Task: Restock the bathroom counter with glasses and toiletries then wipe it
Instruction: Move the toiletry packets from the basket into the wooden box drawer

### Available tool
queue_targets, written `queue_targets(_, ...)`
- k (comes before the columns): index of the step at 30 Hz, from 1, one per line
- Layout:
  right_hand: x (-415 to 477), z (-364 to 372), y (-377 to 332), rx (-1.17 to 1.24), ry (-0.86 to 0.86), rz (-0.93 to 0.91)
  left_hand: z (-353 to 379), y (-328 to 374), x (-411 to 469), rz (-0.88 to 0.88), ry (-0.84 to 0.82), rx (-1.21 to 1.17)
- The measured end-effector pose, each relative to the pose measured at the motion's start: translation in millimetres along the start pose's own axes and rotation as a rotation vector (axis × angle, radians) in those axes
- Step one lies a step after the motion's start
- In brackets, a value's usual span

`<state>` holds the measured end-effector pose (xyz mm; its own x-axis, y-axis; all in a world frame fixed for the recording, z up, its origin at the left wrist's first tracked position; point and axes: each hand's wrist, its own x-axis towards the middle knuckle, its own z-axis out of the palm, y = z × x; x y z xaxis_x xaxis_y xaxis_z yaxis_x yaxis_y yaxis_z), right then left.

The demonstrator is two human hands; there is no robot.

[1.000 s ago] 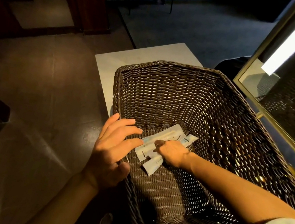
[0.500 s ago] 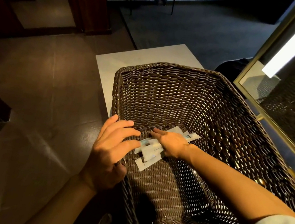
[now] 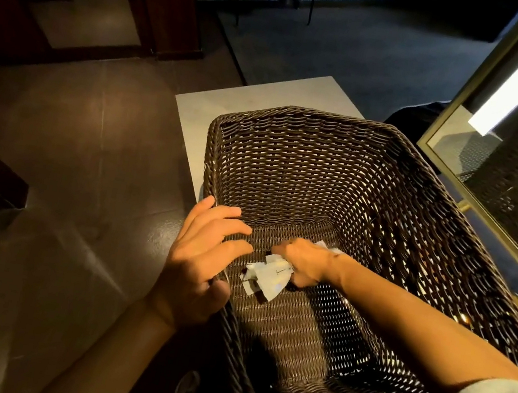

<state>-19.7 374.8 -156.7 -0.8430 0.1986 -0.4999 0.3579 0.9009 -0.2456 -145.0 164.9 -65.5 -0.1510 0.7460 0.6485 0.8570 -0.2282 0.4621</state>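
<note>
Several crumpled white sachets clutched by right hand fingers, left hand clasping basket rim

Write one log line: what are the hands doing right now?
left hand: holds basket rim | right hand: grips white packets in basket | basket: on counter

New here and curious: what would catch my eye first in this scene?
A big dark wicker basket fills the middle, standing on a pale counter. Inside, the right hand grips a bunch of white packets, while the left hand holds the basket's left rim.
</note>
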Motion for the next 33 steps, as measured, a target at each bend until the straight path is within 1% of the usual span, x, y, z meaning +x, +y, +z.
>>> queue_targets(3, 2.1, 4.8, -0.2, 0.017, -0.077, 0.016, 0.4, -0.4, -0.1, 0.006, 0.003, 0.011)
queue_targets(8, 5.9, 6.7, 1.4, -0.121, -0.183, 0.060, -0.6, -0.9, -0.8, 0.012, -0.007, 0.025)
queue_targets(11, 11.7, 5.5, 3.3, -0.147, -0.168, 0.038, -2.6, -0.4, -1.1, 0.010, -0.015, 0.041)
queue_targets(14, 16.4, 5.8, 0.5, -0.161, -0.049, 0.023, -3.9, 0.1, -1.0, -0.001, -0.034, 0.053)
queue_targets(15, 18.6, 7.9, -0.9, -0.162, -0.034, 0.026, -5.0, 1.2, -1.0, -0.006, -0.038, 0.058)
queue_targets(22, 9.8, 7.4, -7.5, -0.182, -0.183, 0.081, -9.5, 2.2, -2.3, -0.011, -0.058, 0.086)
queue_targets(24, 5.2, -1.2, -9.3, -0.181, -0.199, 0.080, -10.3, 1.6, -2.3, 0.004, -0.058, 0.090)
queue_targets(26, -4.2, -15.4, -13.2, -0.132, -0.151, 0.052, -11.3, 0.0, -1.9, 0.019, -0.061, 0.094)
queue_targets(28, -24.4, -34.9, -20.4, -0.064, -0.063, 0.030, -12.7, -0.9, -1.7, 0.029, -0.061, 0.096)
queue_targets(33, -93.5, -78.0, -42.3, 0.013, 0.260, 0.087, -12.1, -3.0, -2.6, 0.045, -0.041, 0.100)
